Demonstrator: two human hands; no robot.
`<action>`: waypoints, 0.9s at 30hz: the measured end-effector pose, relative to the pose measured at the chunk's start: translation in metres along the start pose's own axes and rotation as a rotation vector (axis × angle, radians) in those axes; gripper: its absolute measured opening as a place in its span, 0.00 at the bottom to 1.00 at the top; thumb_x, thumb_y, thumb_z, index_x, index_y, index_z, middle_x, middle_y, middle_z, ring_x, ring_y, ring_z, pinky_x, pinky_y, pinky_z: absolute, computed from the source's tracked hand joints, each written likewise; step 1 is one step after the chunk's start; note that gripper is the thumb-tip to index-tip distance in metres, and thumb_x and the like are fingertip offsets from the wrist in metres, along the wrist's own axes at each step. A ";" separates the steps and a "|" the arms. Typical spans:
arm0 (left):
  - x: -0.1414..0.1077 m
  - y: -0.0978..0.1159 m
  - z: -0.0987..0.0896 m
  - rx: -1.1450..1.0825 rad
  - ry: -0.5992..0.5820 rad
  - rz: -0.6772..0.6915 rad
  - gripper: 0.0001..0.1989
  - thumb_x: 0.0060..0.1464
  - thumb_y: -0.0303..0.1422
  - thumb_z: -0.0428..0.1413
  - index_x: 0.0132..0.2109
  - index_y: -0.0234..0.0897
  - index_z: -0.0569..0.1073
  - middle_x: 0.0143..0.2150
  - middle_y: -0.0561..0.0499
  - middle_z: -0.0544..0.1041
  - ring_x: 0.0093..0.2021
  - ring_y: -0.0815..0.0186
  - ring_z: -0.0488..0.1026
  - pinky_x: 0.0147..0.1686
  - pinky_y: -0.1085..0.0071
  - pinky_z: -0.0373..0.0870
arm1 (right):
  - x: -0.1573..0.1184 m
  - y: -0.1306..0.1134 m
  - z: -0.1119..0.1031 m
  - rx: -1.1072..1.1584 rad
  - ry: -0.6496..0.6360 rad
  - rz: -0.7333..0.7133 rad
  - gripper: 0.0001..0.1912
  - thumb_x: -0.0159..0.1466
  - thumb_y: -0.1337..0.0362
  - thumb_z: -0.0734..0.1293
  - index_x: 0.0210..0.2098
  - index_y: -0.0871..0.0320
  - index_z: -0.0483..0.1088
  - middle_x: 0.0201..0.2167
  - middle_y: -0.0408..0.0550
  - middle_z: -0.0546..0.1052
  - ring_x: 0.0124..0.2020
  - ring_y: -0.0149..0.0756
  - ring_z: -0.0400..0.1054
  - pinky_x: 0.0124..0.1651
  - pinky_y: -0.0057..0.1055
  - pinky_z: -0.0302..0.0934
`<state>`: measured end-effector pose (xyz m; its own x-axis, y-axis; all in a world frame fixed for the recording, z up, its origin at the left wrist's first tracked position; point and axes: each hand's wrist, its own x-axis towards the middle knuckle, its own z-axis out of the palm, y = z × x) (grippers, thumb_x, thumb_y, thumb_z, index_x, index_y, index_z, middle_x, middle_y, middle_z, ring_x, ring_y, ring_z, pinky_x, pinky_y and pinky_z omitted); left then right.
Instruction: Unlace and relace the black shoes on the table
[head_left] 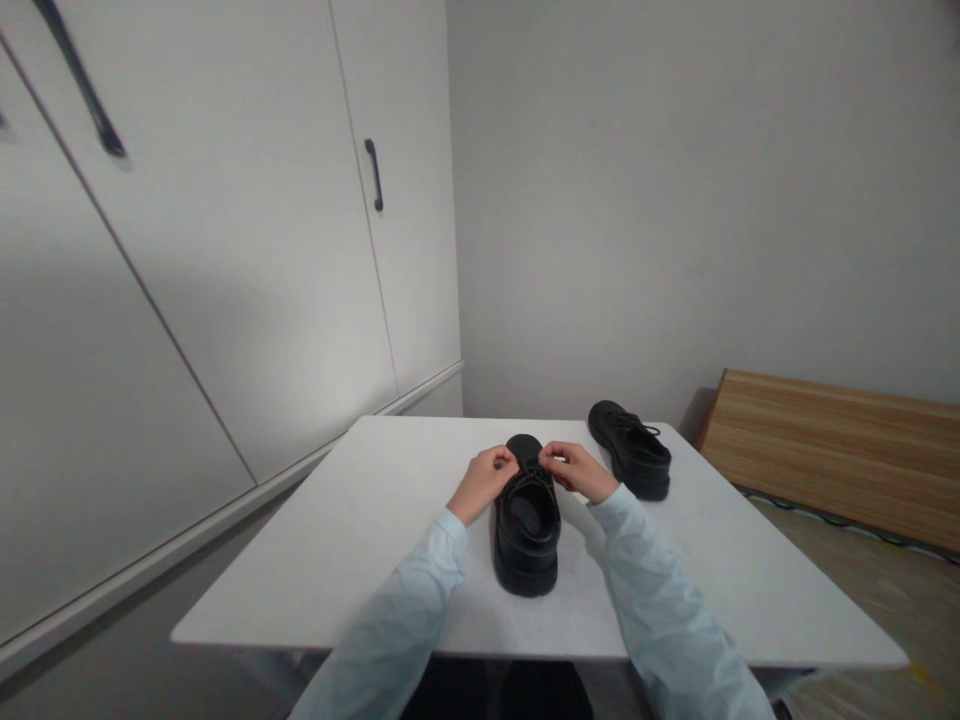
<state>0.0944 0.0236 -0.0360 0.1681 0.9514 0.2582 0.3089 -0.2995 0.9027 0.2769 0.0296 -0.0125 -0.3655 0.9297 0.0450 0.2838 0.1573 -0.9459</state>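
Pale-blue sleeves | left hand: fingers pinched on laces | right hand: fingers likewise | black shoe between hands

Pale blue on both arms here: the left sleeve runs long, right down to the wrist, soft-looking cloth full of creases and small puckers. And the right sleeve matches it, the same washed-out, icy shade, folds rippling all along the forearm. The cuffs look plain (any button or stitching is too small to call from here). Beyond them, the left hand and the right hand, both bare. Down at the bottom edge, black legwear, two dark shapes, fabric detail lost in shadow.
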 end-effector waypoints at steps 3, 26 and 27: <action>0.001 -0.003 -0.001 0.010 -0.007 -0.054 0.06 0.45 0.32 0.50 0.25 0.35 0.68 0.23 0.55 0.69 0.27 0.70 0.66 0.30 0.75 0.60 | 0.000 0.002 -0.002 -0.020 -0.003 -0.001 0.15 0.51 0.53 0.65 0.26 0.58 0.63 0.10 0.31 0.57 0.12 0.21 0.48 0.15 0.21 0.40; 0.005 -0.009 -0.012 -0.030 -0.177 0.085 0.17 0.52 0.44 0.53 0.28 0.33 0.69 0.25 0.54 0.68 0.28 0.70 0.63 0.31 0.74 0.57 | -0.003 -0.001 -0.003 -0.046 -0.034 -0.107 0.27 0.49 0.39 0.66 0.23 0.58 0.61 0.14 0.34 0.57 0.16 0.22 0.48 0.18 0.23 0.41; 0.005 -0.009 -0.012 -0.025 -0.184 0.085 0.16 0.51 0.44 0.53 0.28 0.33 0.68 0.24 0.55 0.67 0.28 0.70 0.63 0.31 0.74 0.57 | -0.003 0.000 -0.004 -0.042 -0.034 -0.089 0.27 0.49 0.39 0.66 0.23 0.58 0.61 0.14 0.33 0.56 0.16 0.22 0.48 0.18 0.23 0.41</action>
<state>0.0807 0.0321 -0.0389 0.3614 0.8930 0.2683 0.2637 -0.3739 0.8892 0.2815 0.0284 -0.0112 -0.4207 0.8997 0.1162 0.2855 0.2529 -0.9244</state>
